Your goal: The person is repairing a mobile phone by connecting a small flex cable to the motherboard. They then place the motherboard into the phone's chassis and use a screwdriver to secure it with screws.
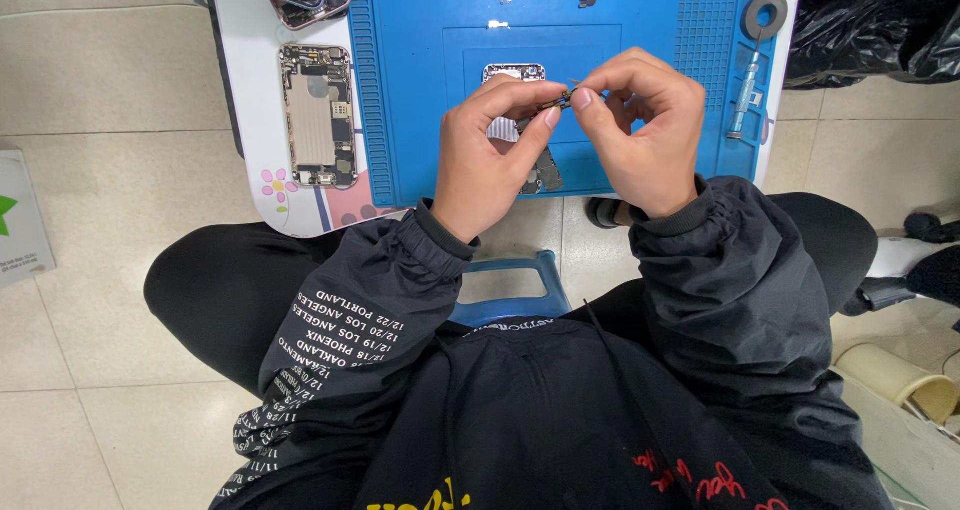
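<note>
Small dark component [556, 100] pinched between both hands, held just above the blue work mat [420, 120]. Left hand [490, 155] clamped on its near end with thumb and forefinger; right hand [640, 130] closed on the far end, fingertips meeting over it. Looks like a mid-handling step: part freed and being turned or separated. Next move likely calls for a steady, gentle pull. Under the hands, on the mat, an opened phone shell [520, 120]. Left of the mat, another opened phone [318, 116]; at the mat's right edge, a screwdriver [743, 98].
</note>
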